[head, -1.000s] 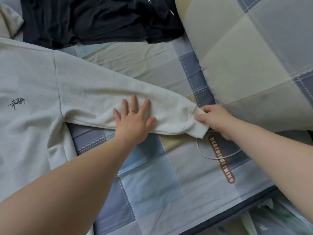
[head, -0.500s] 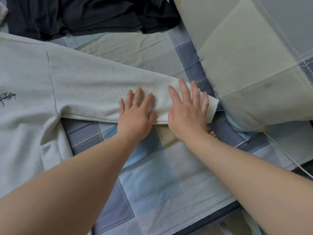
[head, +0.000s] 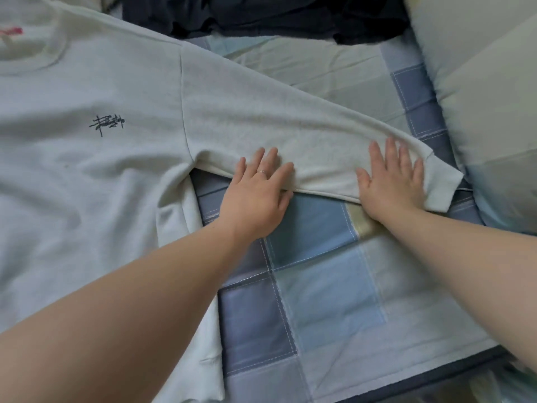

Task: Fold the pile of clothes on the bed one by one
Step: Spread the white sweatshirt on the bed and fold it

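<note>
Pressing the sleeve flat on the bed

The pale sweatshirt (head: 101,170) lies front up on the checked bed cover (head: 319,286), its body filling the left of the view and its sleeve (head: 276,120) stretched out to the right. Both hands lie on that sleeve with fingers straight and spread, palms down, gripping nothing. The left hand (head: 255,196), with a ring (head: 261,172) on one finger, rests near the armpit. The right hand (head: 389,181) rests just short of the cuff (head: 438,184).

The cloth looks like thick, soft knit: light enough to lift with two fingers, limp, and not slippery or fragile. It will likely sag and crease wherever it is unsupported, so it is best moved by sliding it or by lifting it at two points. The ribbed cuff is the firmest part and seems the natural place to pinch, with the other hand holding the shoulder seam as a hinge to bring the sleeve across the chest, over the small dark logo (head: 107,123).

A large pillow (head: 494,97) sits just beside the cuff on the right, which leaves little room to pull the sleeve any straighter that way. The dark clothes (head: 276,16) are heaped at the top, close to the shoulder but apart from the sleeve. They do not look to be in the way of an inward fold, though the bunched cloth under the armpit may need flattening first
</note>
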`<action>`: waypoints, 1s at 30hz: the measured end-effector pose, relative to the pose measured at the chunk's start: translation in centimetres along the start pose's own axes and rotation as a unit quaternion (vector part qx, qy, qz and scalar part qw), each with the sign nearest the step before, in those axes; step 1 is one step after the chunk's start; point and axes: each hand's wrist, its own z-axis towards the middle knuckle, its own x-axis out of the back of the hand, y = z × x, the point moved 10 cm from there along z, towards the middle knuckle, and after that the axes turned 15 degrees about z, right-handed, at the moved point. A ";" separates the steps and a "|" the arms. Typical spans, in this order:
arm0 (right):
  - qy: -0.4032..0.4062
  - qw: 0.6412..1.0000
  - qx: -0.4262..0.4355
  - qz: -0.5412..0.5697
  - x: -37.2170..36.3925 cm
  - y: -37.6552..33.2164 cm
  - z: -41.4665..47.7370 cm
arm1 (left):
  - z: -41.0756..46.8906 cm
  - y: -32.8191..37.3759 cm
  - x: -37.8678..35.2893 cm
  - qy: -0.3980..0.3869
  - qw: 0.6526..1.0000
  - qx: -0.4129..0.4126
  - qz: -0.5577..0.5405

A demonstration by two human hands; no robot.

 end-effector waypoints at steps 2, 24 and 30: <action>-0.004 1.000 -0.003 0.025 0.4 -2.8 -2.2 | -3.3 -2.2 1.2 0.024 1.000 0.003 0.007; -0.053 0.984 -0.015 0.169 -14.3 -16.4 -28.7 | -33.9 -12.9 -8.7 -0.161 0.983 -0.082 -0.032; -0.083 0.956 -0.043 0.277 -16.0 -17.5 -33.1 | -36.8 -11.0 -8.6 -0.088 0.995 -0.040 0.002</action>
